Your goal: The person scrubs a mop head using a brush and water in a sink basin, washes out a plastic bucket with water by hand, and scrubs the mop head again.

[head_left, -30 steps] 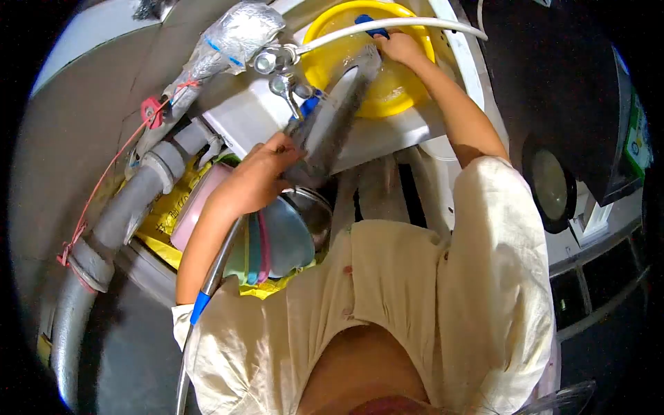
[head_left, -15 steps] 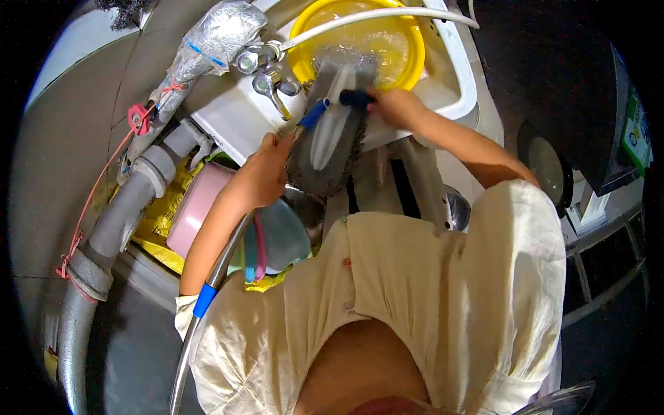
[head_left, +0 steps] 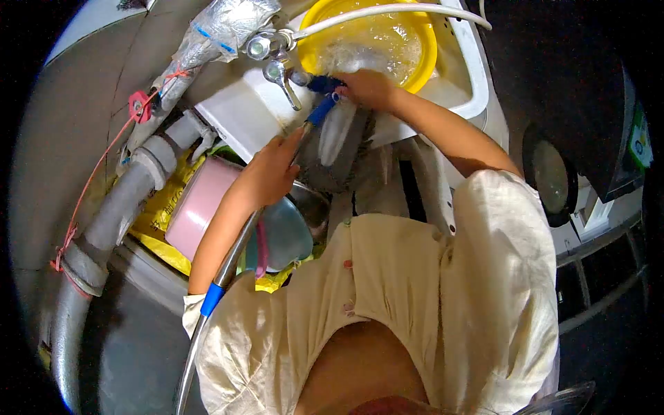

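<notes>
My left hand [head_left: 272, 169] is wrapped round the metal pole of a flat mop [head_left: 234, 252], which runs up from the lower left past my arm. The mop's grey fringed head [head_left: 337, 149], with a pale bar along its middle, lies over the sink's near edge and reaches the yellow basin [head_left: 429, 48]. My right hand [head_left: 370, 88] is closed on a dark blue thing [head_left: 324, 84] beside the pole's blue joint [head_left: 322, 109]; its kind I cannot tell. Water in the basin is bubbly.
A tap [head_left: 279, 75] with a white hose [head_left: 377, 11] stands left of the basin in the white sink [head_left: 477, 100]. Below it are a pink tub [head_left: 202, 204] and a teal container [head_left: 286, 235]. Grey pipes [head_left: 124, 207] line the left side.
My right hand and the dark blue thing have moved left, from the right of the pole's joint to across its upper end. The left hand keeps its hold on the pole.
</notes>
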Available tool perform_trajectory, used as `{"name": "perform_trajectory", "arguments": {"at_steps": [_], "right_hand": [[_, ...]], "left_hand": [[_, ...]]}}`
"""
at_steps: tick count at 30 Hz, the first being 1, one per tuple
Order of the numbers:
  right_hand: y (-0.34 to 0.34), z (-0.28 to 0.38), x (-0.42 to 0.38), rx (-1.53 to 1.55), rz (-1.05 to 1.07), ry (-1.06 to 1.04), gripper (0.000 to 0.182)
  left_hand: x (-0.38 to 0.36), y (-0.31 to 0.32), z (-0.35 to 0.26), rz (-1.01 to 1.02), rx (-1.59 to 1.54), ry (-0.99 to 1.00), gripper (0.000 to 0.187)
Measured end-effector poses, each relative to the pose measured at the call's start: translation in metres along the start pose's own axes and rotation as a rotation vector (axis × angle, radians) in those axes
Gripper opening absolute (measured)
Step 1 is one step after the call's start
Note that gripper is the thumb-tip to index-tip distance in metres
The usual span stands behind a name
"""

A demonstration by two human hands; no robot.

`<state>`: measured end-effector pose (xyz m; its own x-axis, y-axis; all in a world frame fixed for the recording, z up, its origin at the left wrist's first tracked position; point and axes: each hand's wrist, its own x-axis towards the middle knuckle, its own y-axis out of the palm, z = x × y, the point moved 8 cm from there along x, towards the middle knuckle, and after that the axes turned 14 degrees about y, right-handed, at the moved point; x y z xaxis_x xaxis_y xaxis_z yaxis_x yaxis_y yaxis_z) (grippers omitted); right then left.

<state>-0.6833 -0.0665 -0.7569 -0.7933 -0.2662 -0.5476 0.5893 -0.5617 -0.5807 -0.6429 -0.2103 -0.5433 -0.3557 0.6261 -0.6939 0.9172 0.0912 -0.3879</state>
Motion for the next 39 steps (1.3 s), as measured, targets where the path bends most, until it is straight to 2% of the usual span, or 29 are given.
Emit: {"name": "perform_trajectory", "arguments": {"at_steps": [1,2,5,7,8,9,11,12,14,15,16,18,19,22,23,24,26,28,29,30,31,32,33,35,36,38,39], "right_hand": [[0.000,0.020,-0.015,0.023,0.087,-0.042,0.031],[-0.001,0.016,-0.012,0.021,0.084,-0.039,0.031],[-0.007,-0.021,0.017,-0.048,0.080,0.012,0.032],[-0.026,-0.066,0.032,-0.003,-0.154,0.193,0.034],[-0.030,-0.081,0.034,0.021,-0.271,0.281,0.035],[-0.028,-0.076,0.022,0.020,-0.271,0.284,0.035],[-0.066,-0.060,-0.014,0.122,-0.727,0.265,0.045],[-0.072,-0.057,-0.016,0.118,-0.733,0.260,0.045],[-0.019,-0.098,-0.018,0.596,-0.013,0.898,0.052],[-0.022,-0.083,-0.029,0.874,0.032,0.915,0.039],[-0.011,-0.092,-0.025,0.874,0.032,0.915,0.039],[0.019,-0.095,-0.019,1.349,0.100,0.924,0.032],[0.020,-0.098,-0.020,1.368,0.072,0.974,0.031],[0.010,-0.094,-0.040,1.524,-0.057,0.871,0.028],[-0.027,-0.069,-0.079,1.634,-0.179,0.815,0.022],[-0.041,-0.059,-0.100,1.629,-0.187,0.805,0.022],[-0.071,-0.053,-0.125,1.749,-0.348,0.641,0.018],[-0.089,-0.049,-0.141,1.739,-0.391,0.604,0.019],[-0.106,-0.043,-0.154,1.693,-0.464,0.524,0.020],[-0.124,-0.039,-0.163,1.647,-0.541,0.434,0.020],[-0.130,-0.035,-0.166,1.648,-0.535,0.448,0.022],[-0.158,-0.020,-0.178,1.478,-0.666,0.332,0.019],[-0.181,0.005,-0.187,1.365,-0.695,0.232,0.018],[-0.198,0.024,-0.197,1.252,-0.738,0.109,0.016],[-0.198,0.025,-0.198,1.251,-0.740,0.110,0.016],[-0.201,0.041,-0.200,1.152,-0.731,0.028,0.017],[-0.201,0.049,-0.203,1.129,-0.757,-0.030,0.015]], "left_hand": [[-0.001,0.000,0.001,-0.005,0.001,-0.002,0.061],[0.001,0.001,0.003,0.006,0.008,-0.004,0.061],[0.001,0.001,0.003,-0.004,-0.001,-0.005,0.060],[0.000,0.002,0.007,-0.017,-0.022,-0.010,0.059],[0.000,0.003,0.012,-0.071,-0.136,0.024,0.059],[-0.001,0.006,0.012,-0.118,-0.255,0.061,0.059],[-0.012,0.010,0.006,-0.155,-0.247,0.088,0.059],[-0.018,0.011,0.005,-0.185,-0.244,0.107,0.058],[-0.025,0.010,0.002,-0.186,-0.235,0.094,0.057],[-0.034,0.003,-0.013,-0.174,-0.204,0.067,0.058],[-0.040,-0.003,-0.021,-0.158,-0.180,0.042,0.059],[-0.057,-0.013,-0.034,-0.156,-0.167,0.020,0.058],[-0.062,-0.014,-0.036,-0.148,-0.177,0.003,0.057],[-0.084,-0.025,-0.053,-0.197,-0.032,0.052,0.052],[-0.092,-0.026,-0.056,-0.208,-0.027,0.054,0.052],[-0.096,-0.027,-0.059,-0.209,0.004,0.081,0.049],[-0.099,-0.029,-0.063,-0.217,0.036,0.113,0.046],[-0.105,-0.011,-0.037,-0.167,-0.570,-0.243,0.042],[-0.101,-0.004,-0.029,-0.256,-0.913,-0.181,0.041],[-0.097,0.000,-0.026,-0.301,-1.066,-0.199,0.042],[-0.089,-0.002,-0.028,-0.296,-1.097,-0.200,0.043],[-0.088,-0.003,-0.035,-0.299,-1.131,-0.203,0.044],[-0.085,-0.006,-0.041,-0.302,-1.130,-0.199,0.044],[-0.080,-0.011,-0.053,-0.191,-0.771,-0.169,0.046],[-0.078,-0.010,-0.054,-0.189,-0.771,-0.167,0.046],[-0.074,-0.031,-0.073,-0.274,-0.090,0.099,0.048],[-0.074,-0.034,-0.079,-0.261,-0.068,0.054,0.050]]}}
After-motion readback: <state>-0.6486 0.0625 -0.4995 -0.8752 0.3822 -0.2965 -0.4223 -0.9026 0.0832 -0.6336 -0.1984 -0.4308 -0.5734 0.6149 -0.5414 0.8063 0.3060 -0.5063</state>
